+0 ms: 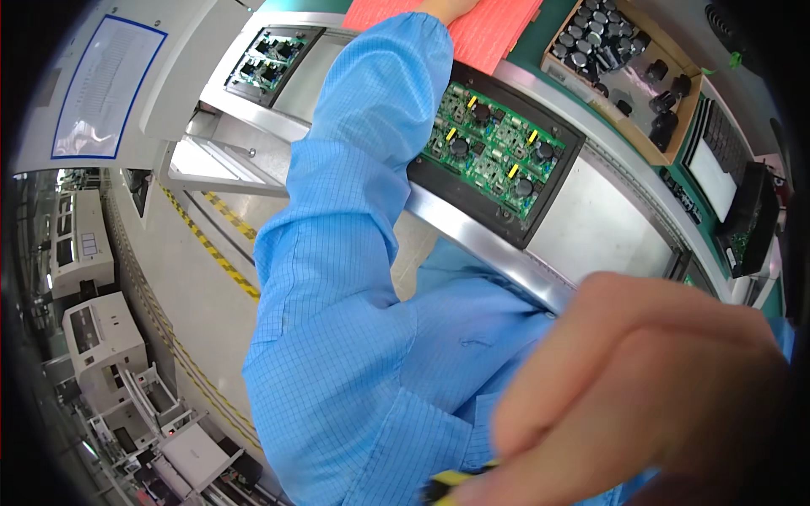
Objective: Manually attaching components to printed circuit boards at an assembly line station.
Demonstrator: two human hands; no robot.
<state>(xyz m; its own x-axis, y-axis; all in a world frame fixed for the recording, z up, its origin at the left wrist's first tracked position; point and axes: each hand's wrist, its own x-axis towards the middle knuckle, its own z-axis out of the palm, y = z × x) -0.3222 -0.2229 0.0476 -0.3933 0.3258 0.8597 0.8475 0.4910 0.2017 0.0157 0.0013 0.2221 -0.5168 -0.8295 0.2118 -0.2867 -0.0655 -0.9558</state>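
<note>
My left arm in a blue checked sleeve reaches up to the far edge, where my left hand [449, 8] is over a pink-red sheet [489, 38]; its fingers are cut off by the frame. Close to the camera at the lower right, my right hand [624, 396] is blurred, fingers curled, pinching a small black-and-yellow object [456, 482] whose kind I cannot make out. Between the hands, a black frame [553, 190] on the metal rail holds green circuit boards [494, 148] with black round parts and yellow pieces. My left sleeve covers part of the frame.
Another black frame with boards [268, 61] lies farther left along the conveyor. A cardboard box [675, 143] of black cylindrical parts stands back right, beside black trays [721, 139]. A white machine panel [181, 84] rises at left; striped tape [211, 240] marks the floor.
</note>
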